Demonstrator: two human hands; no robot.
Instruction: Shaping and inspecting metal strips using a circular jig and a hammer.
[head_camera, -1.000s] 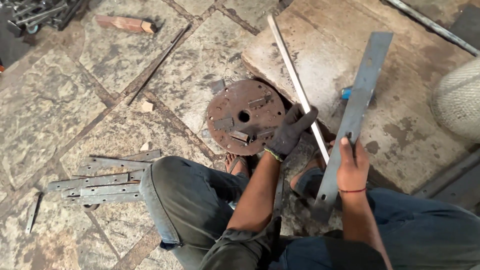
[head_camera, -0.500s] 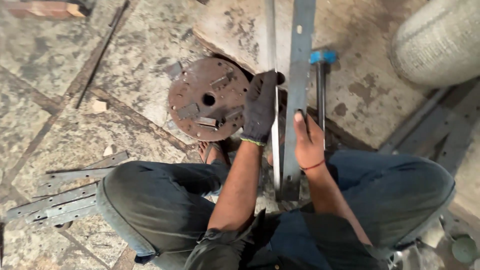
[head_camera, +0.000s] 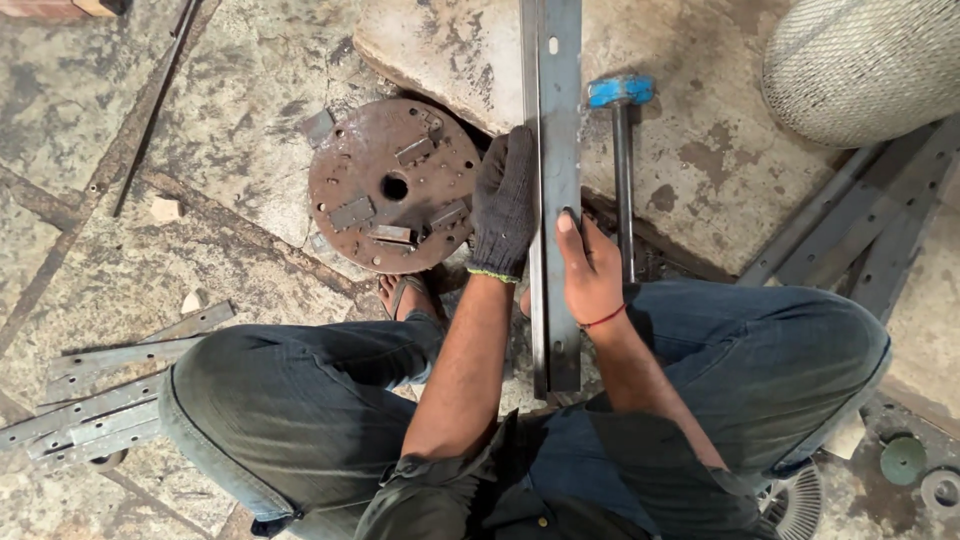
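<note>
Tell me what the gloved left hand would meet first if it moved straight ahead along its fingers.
Probably only the stone slab: the left hand points up along the steel bar, and nothing else lies there.

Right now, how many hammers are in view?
1: a blue-headed hammer with a dark metal handle lies on the stone slab, just right of the long grey steel strips both hands hold. Others may be hidden.

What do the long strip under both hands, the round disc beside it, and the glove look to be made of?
Long strip: dull grey metal, likely steel, flat with a punched hole. Round disc: rusty brown metal, probably iron or steel, with small plates fixed on it. Glove on the left hand: dark knitted fabric with a ribbed cuff. The right hand is bare.
</note>
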